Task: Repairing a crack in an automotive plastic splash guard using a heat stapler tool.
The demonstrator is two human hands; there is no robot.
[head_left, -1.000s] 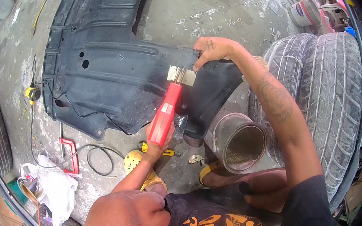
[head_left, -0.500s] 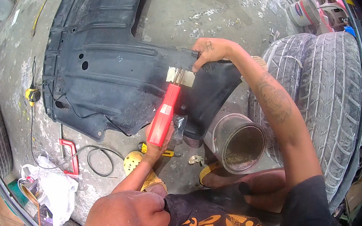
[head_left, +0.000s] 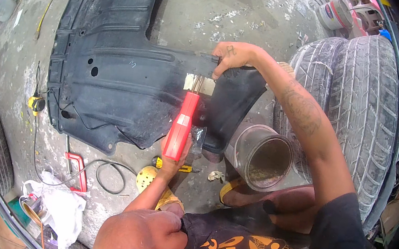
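Black molded plastic panel [head_left: 125, 74] fills the upper left and center of the frame; pale rectangular patch [head_left: 208, 86] lies on it near the frame's center, just below the panel's upper edge there. Red gun-shaped tool [head_left: 179, 129] points up the frame, its metal prongs [head_left: 197, 85] over the patch; whether the tips touch or sit just above, cannot tell. Left hand [head_left: 174, 161], below center, has fingers closed around the lower end of the red tool; part of the grip is hidden behind it. Right hand [head_left: 232, 58], upper center, pinches the panel edge, thumb on top near the patch, other fingers mostly out of sight. Step looks like working the patch with the prongs. To do it well: brace the panel firmly with the right hand, hold the tool at one steady angle, press lightly and evenly, and bear in mind the thumb is close to tips that may be hot. Black cord [head_left: 106, 127] runs across the panel's lower part; best clear of the tips. Grey bucket [head_left: 243, 148] stands just right of the panel, tires [head_left: 365, 111] further right.
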